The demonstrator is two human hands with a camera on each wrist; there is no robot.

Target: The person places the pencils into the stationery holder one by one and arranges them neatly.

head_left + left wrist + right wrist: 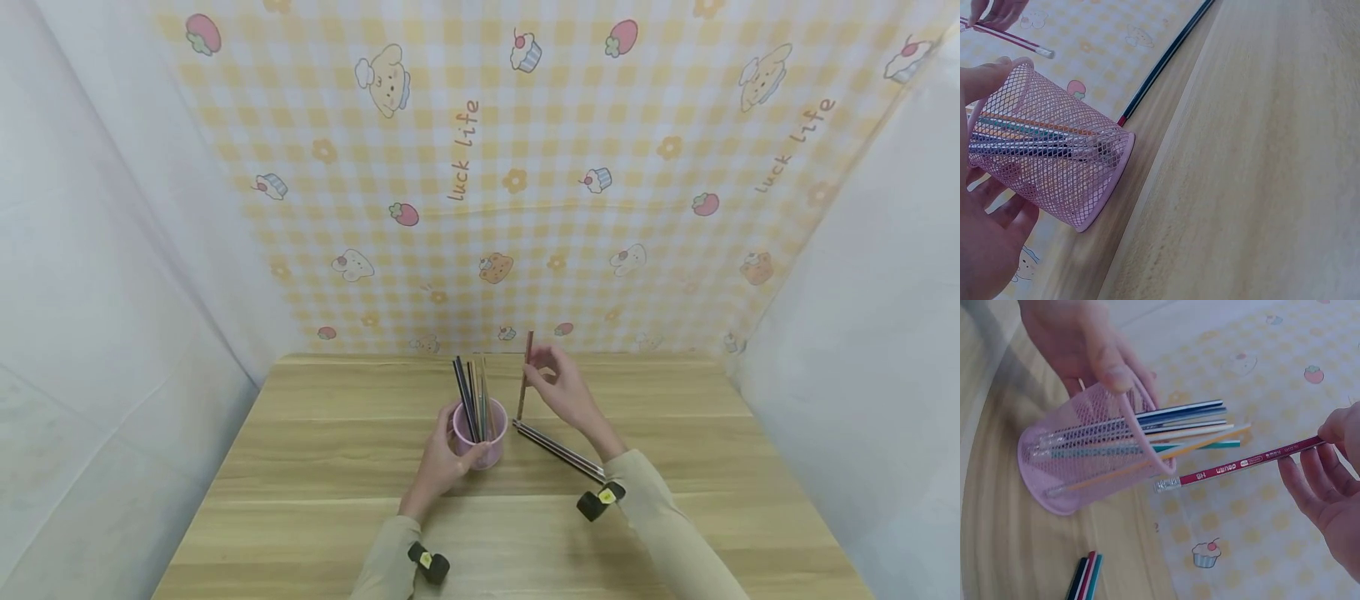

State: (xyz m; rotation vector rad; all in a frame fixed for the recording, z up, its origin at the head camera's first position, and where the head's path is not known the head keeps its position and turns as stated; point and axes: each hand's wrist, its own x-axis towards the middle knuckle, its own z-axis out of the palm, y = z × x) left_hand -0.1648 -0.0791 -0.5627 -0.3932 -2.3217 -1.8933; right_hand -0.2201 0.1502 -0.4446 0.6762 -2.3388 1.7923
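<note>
Pinched between thumb and fingertips of the right hand [561, 392], a red pencil [1241, 465] with pale lettering stands nearly upright, its metal-banded eraser end pointing down. That end is just beside the rim of a pink mesh pencil cup [487, 457], outside the mouth; from here I can't tell whether it touches anything. The left hand [442, 460] has the cup in a wrapping hold, thumb on the near side at the rim and fingers round the far side.

The cup stands on the wood-grained table [337, 467] with a bundle leaning in it: dark blue pencils [1185, 417], a green pencil [1229, 444] and an orange pencil [1229, 432] among them, ends poking up above the rim. To the right of the cup, a few loose pencils [558, 451] in black, red and teal lie side by side, slanting toward the right forearm.

Behind it all hangs a yellow checked cloth [570, 125] printed with strawberries, cupcakes and "luck life". Both sleeves [660, 517] are beige, each with a small black wrist camera [429, 562] by the cuff.
</note>
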